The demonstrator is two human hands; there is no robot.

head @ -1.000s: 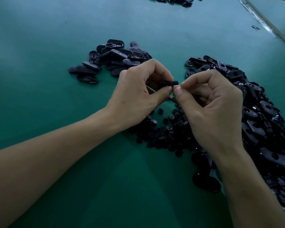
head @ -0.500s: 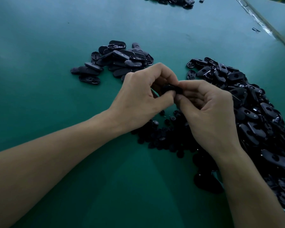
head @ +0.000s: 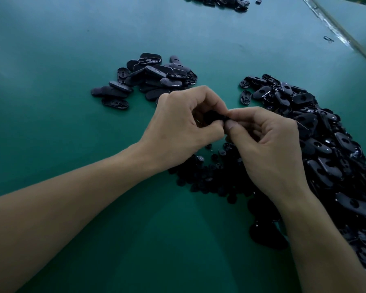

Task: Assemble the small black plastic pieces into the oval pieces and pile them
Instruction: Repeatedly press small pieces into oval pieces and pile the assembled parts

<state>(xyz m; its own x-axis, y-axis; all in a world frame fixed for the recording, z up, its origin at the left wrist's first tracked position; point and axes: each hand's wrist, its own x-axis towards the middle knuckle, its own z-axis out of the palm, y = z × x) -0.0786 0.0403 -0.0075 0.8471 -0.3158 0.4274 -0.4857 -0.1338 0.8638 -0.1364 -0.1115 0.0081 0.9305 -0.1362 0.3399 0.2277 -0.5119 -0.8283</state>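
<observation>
The left grip and right grip both pinch one oval piece above the near heap of small pieces, so steady it and press the insert in squarely.

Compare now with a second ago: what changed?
The left hand and right hand dropped slightly toward the person and closed over the oval piece they pinch, now mostly hidden between them. Nothing newly taken or released. The back pile, the oval heap at right and the small pieces stayed put.
</observation>
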